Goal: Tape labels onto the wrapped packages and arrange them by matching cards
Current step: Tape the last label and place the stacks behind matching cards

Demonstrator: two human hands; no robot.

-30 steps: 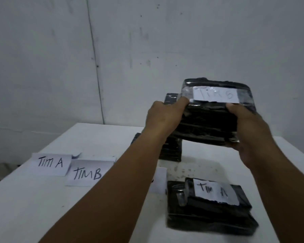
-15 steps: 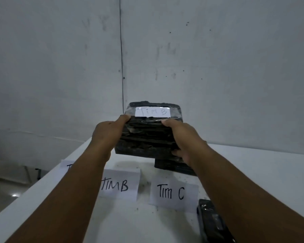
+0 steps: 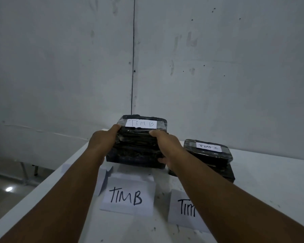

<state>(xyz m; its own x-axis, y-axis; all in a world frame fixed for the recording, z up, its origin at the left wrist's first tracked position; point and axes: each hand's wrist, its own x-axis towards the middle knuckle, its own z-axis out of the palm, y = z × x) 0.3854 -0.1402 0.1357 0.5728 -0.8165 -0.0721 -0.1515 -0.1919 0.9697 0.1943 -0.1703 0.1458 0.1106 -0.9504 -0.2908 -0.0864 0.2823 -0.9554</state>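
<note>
We hold the TIM B package (image 3: 139,146) between both hands, the left hand (image 3: 102,142) curled round its left edge and the right hand (image 3: 167,148) wrapped round its right edge with a thumb on top and fingers under the near corner — both clamped on the black wrapping. The package sits at the far side of the white table (image 3: 270,181), straight beyond the TIM B card (image 3: 128,195); we cannot tell whether its base is already down on the table or just above it. The main risk we see is slip: the wrapping is glossy and loose, so if we ease our fingers before the base is flat the package could tip toward the near side and land on the card, shoving it out of line. Its right edge lies just beside the TIM C package (image 3: 211,156), so a sideways nudge from our right hand could knock that one askew. The table's left edge is near as well, and a push leftward could carry the load toward it. As to writing, the label (image 3: 141,123) taped on top reads "TIM B" in faint pen, the card in front reads "TIMB" in bold marker, the neighbour's label reads "TIM C", and the card on the right (image 3: 181,207) shows only "TIM" — our forearm hides the rest.
</note>
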